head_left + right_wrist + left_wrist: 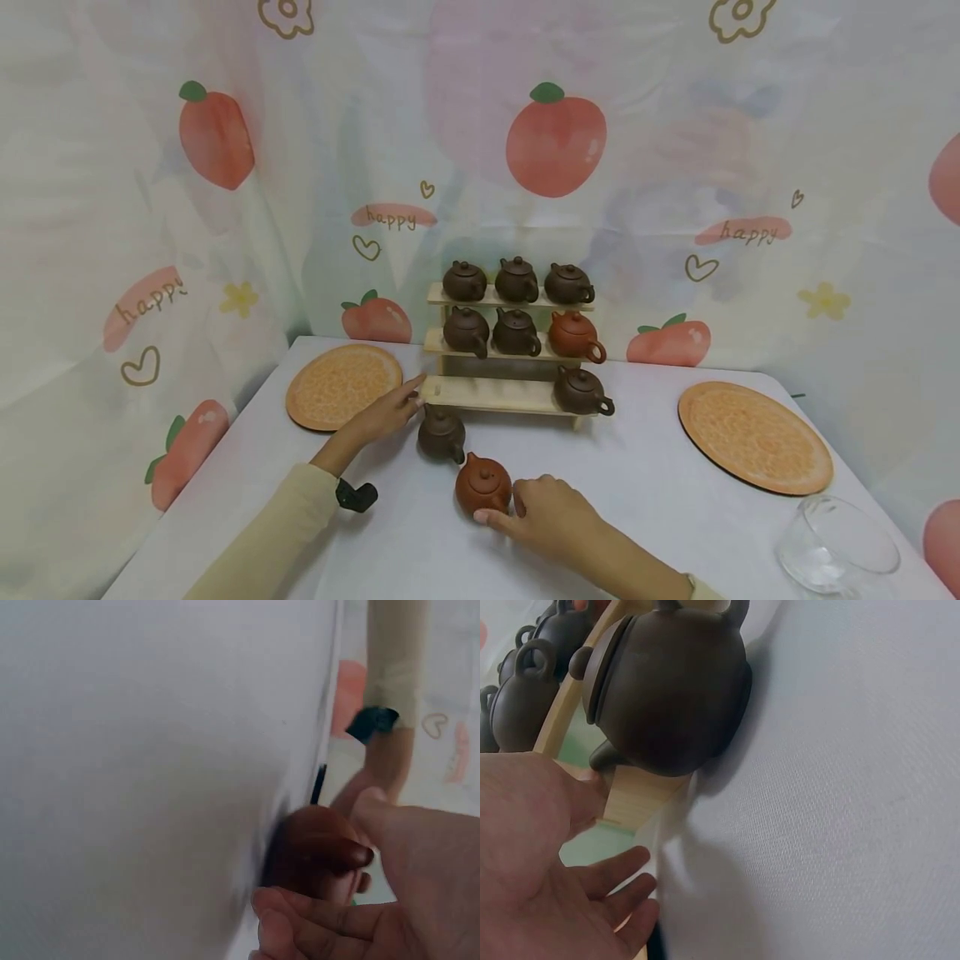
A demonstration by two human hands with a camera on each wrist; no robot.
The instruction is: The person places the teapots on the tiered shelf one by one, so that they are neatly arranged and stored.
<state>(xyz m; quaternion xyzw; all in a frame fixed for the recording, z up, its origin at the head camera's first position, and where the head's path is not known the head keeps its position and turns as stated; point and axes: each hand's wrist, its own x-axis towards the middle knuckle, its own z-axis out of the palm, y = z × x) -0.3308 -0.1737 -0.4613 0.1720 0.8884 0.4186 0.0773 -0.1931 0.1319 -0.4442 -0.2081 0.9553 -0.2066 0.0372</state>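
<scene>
A reddish-brown clay teapot [480,482] stands on the white tablecloth, its lid on. My right hand [551,521] holds it from the right, thumb at its near side and fingers at the other; the handle is largely hidden in the head view. Behind it to the left is a dark brown teapot [441,435], also on the cloth. My left hand [386,412] reaches to the left end of the lowest tier of a wooden shelf [495,392]. In the left wrist view its fingers [619,885] are loosely extended, the thumb by the shelf end close to the dark teapot's spout.
Three dark teapots [517,281] line the top tier. The middle tier bears two dark teapots [467,331] and a reddish one [575,335]; one dark teapot [581,390] sits at the lowest tier's right end. Orange round mats [341,387] lie either side. A glass bowl [832,546] stands front right.
</scene>
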